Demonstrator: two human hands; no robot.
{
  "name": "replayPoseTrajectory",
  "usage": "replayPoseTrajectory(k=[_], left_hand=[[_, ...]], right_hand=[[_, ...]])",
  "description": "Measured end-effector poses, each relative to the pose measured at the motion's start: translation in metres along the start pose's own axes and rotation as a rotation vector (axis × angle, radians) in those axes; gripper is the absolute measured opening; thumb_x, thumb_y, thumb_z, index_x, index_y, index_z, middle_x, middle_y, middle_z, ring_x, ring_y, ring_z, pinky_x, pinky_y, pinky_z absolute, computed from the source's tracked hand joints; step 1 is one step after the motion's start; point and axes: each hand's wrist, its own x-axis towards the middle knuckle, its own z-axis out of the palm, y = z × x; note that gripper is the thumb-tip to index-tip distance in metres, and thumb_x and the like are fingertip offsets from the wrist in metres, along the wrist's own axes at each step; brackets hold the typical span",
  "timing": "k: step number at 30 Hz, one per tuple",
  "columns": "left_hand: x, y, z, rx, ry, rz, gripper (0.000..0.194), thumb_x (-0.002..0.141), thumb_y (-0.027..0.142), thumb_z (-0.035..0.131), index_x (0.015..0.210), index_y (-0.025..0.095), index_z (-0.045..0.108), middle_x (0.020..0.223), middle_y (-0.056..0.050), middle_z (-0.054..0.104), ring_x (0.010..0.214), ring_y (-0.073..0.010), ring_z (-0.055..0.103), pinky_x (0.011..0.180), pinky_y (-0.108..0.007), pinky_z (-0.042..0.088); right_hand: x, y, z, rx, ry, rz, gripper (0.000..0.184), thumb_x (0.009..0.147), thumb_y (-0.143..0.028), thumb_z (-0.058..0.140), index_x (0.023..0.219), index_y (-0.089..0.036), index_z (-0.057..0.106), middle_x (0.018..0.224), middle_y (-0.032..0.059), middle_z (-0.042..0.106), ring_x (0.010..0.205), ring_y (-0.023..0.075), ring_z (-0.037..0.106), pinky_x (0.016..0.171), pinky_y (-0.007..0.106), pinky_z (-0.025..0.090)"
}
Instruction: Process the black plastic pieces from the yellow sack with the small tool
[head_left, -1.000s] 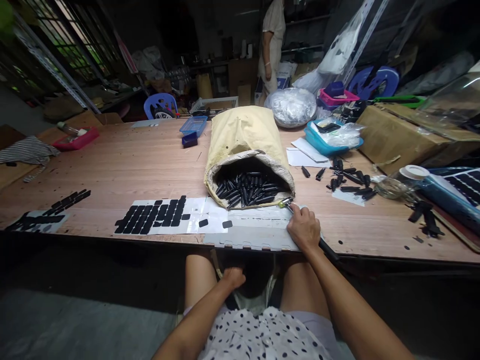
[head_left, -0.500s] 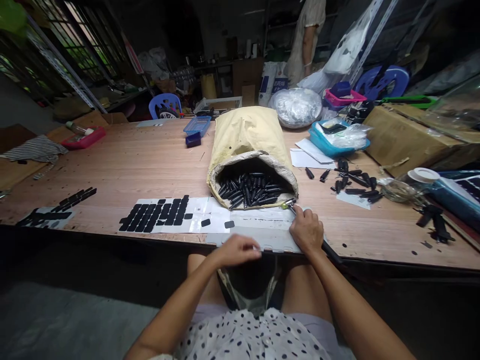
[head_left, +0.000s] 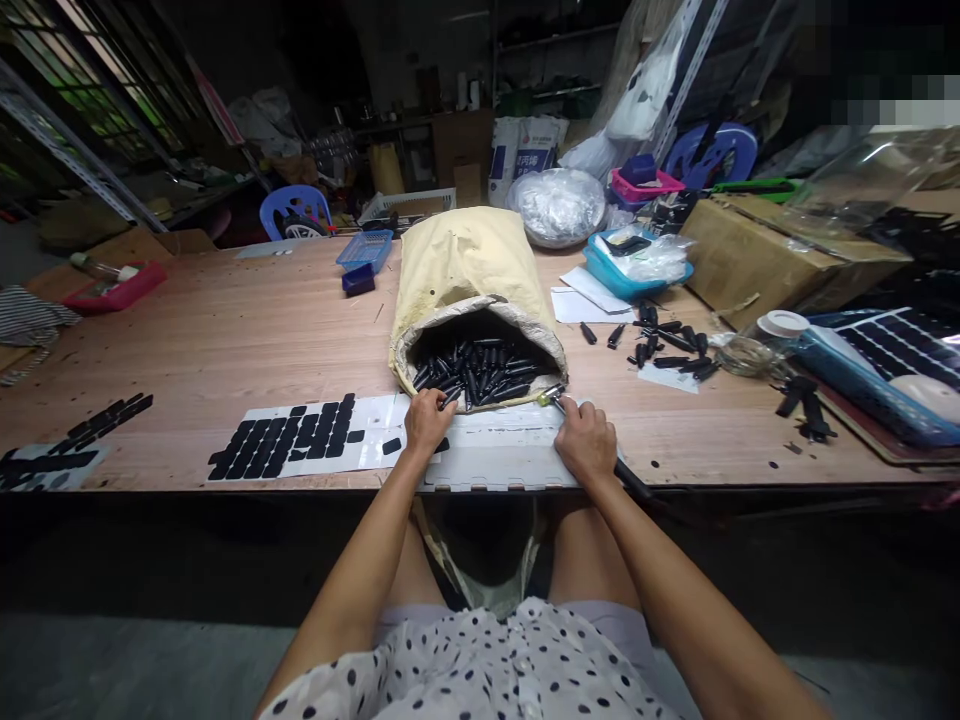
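A yellow sack (head_left: 472,250) lies on the table with its mouth facing me, full of small black tapered plastic pieces (head_left: 487,370). At the left of the mouth, my left hand (head_left: 427,420) has its fingers closed on one black piece (head_left: 450,398). My right hand (head_left: 587,438) is wrapped around a slim tool (head_left: 551,395). The tool's shiny, yellow-green tip points at the sack's lower right rim, and a thick black section (head_left: 634,480) runs out behind the hand. Under both hands lies a pale grey sheet (head_left: 502,460) at the table edge.
Flat black rounded pads (head_left: 277,440) sit in rows on white paper at left. Loose black pieces (head_left: 671,345) are scattered at right, near a blue basket (head_left: 611,270) and a cardboard box (head_left: 757,260). Between my knees hangs an open bag (head_left: 487,580).
My left hand has risen from below the table edge to the sack's mouth and closed on a black piece. My right hand keeps its hold on the tool. The background person has moved right.
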Motion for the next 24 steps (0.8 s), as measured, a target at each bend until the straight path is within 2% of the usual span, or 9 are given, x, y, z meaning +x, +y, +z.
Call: replayPoseTrajectory(k=[3, 5, 9, 15, 18, 20, 24], left_hand=[[-0.024, 0.000, 0.008, -0.114, -0.064, 0.218, 0.010, 0.083, 0.028, 0.070, 0.090, 0.022, 0.069, 0.093, -0.003, 0.067, 0.095, -0.0209, 0.059, 0.084, -0.032, 0.047], [-0.038, 0.003, 0.018, -0.134, -0.153, 0.289, 0.010, 0.080, 0.028, 0.073, 0.089, 0.023, 0.070, 0.092, -0.002, 0.067, 0.095, -0.0213, 0.057, 0.087, -0.034, 0.046], [-0.046, 0.007, 0.035, -0.135, -0.205, 0.255, 0.012, 0.078, 0.029, 0.077, 0.089, 0.026, 0.073, 0.093, -0.002, 0.067, 0.098, -0.0225, 0.054, 0.091, -0.037, 0.043], [-0.040, 0.008, 0.037, -0.163, -0.240, 0.218, 0.017, 0.076, 0.033, 0.079, 0.092, 0.028, 0.075, 0.094, -0.001, 0.065, 0.101, -0.0229, 0.053, 0.092, -0.036, 0.042], [-0.040, 0.010, 0.037, -0.165, -0.242, 0.208, 0.017, 0.077, 0.035, 0.079, 0.092, 0.029, 0.077, 0.095, -0.001, 0.065, 0.102, -0.0230, 0.053, 0.094, -0.037, 0.042], [-0.041, 0.011, 0.039, -0.169, -0.243, 0.213, 0.016, 0.077, 0.037, 0.079, 0.092, 0.030, 0.078, 0.094, -0.001, 0.065, 0.102, -0.0224, 0.053, 0.095, -0.036, 0.043], [-0.041, 0.011, 0.042, -0.185, -0.232, 0.226, 0.018, 0.076, 0.039, 0.080, 0.093, 0.033, 0.079, 0.091, 0.000, 0.064, 0.099, -0.0213, 0.053, 0.093, -0.035, 0.044]], right_hand=[[0.000, -0.001, -0.002, 0.008, -0.007, 0.015, 0.039, 0.090, -0.018, 0.046, 0.125, -0.019, 0.063, 0.093, 0.0125, 0.058, 0.087, 0.0252, 0.049, 0.067, 0.034, 0.030], [-0.001, -0.001, -0.002, 0.012, -0.012, 0.022, 0.039, 0.090, -0.017, 0.046, 0.125, -0.019, 0.063, 0.094, 0.0125, 0.058, 0.087, 0.0252, 0.049, 0.067, 0.033, 0.030], [0.001, 0.004, -0.003, 0.046, -0.022, 0.024, 0.040, 0.090, -0.016, 0.044, 0.124, -0.020, 0.065, 0.095, 0.0126, 0.060, 0.087, 0.0249, 0.050, 0.067, 0.033, 0.031], [0.003, 0.012, -0.016, 0.282, 0.018, 0.026, 0.037, 0.089, -0.017, 0.044, 0.117, -0.022, 0.068, 0.090, 0.0090, 0.062, 0.085, 0.0221, 0.053, 0.072, 0.032, 0.039], [-0.014, 0.000, -0.024, 0.520, 0.078, -0.017, 0.038, 0.091, -0.021, 0.041, 0.119, -0.022, 0.066, 0.092, 0.0070, 0.065, 0.086, 0.0210, 0.057, 0.079, 0.033, 0.045], [-0.031, -0.012, -0.025, 0.674, 0.044, -0.076, 0.036, 0.091, -0.026, 0.042, 0.118, -0.023, 0.067, 0.093, 0.0059, 0.068, 0.083, 0.0199, 0.059, 0.081, 0.034, 0.048], [-0.056, -0.034, -0.022, 0.843, -0.049, -0.159, 0.036, 0.091, -0.028, 0.044, 0.117, -0.023, 0.069, 0.106, 0.0078, 0.072, 0.096, 0.0206, 0.064, 0.090, 0.037, 0.051]])
